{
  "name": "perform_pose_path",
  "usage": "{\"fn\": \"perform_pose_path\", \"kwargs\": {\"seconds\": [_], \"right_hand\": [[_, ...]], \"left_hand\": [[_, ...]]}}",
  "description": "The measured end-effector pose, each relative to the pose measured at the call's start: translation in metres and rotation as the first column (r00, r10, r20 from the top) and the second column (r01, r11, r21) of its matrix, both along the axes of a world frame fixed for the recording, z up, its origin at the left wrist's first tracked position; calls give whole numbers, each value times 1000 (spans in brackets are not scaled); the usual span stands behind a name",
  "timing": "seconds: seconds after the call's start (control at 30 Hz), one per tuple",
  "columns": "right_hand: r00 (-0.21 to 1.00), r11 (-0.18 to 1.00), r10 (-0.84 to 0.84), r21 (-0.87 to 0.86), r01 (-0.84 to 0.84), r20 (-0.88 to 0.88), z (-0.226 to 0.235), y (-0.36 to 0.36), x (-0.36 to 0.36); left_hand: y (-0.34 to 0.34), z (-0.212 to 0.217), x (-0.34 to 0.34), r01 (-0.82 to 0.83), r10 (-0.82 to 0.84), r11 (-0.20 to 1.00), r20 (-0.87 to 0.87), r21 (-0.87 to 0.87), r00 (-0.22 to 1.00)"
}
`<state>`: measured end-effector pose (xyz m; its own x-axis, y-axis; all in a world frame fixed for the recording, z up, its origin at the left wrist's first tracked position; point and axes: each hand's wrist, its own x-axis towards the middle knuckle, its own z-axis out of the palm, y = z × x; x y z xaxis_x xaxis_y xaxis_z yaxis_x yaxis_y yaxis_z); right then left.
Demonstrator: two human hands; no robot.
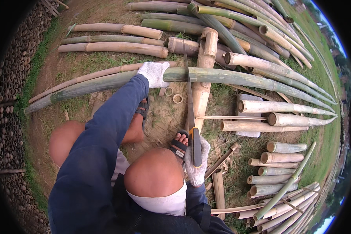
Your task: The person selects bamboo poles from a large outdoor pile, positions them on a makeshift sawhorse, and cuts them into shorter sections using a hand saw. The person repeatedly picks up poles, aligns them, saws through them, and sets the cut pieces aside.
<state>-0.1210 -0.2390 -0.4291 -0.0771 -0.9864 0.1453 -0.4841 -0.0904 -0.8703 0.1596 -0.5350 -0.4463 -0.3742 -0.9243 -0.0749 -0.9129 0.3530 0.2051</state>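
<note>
Two white-gloved hands work: the left hand (pixel 154 73) presses down the long green bamboo pole (pixel 230 77) lying across a pale bamboo block (pixel 202 84); the right hand (pixel 197 160) clenches a yellow-handled handsaw (pixel 191 105), its blade on the pole just right of the left hand. Grassy dirt ground (pixel 163 117), cut bamboo lengths (pixel 280 156) to the right.

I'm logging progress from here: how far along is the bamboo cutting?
Done: short cut lengths are stacked at the right, and two thin cut rings lie on the ground. In hand: the left hand presses on the long green pole, which lies across a support block, while the right hand holds the saw on it. Left: this cut does not look finished, and many uncut poles lie beyond.
</note>
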Motion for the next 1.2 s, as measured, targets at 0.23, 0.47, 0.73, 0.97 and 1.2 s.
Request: {"fn": "perform_pose_path", "kwargs": {"seconds": [0.23,0.47,0.73,0.97,1.2], "right_hand": [[984,987,89,-145,-67,153,-29,-133,31],[999,983,0,185,8,-46,24,122,-30],[991,986,88,-152,-73,97,-42,-144,29],[994,999,33,7,-34,108,-24,-2,3],[999,992,44,121,-44,4,3,72,-18]], "left_hand": [[7,10,-5,-41,39,992,17,117,999],[8,10,-3,-49,46,995,33,88,998],[11,2,-2,-26,26,1000,-6,0,1000],[14,8,-5,-25,25,999,30,22,999],[15,-6,-3,-25,26,998,10,-57,1000]]}}
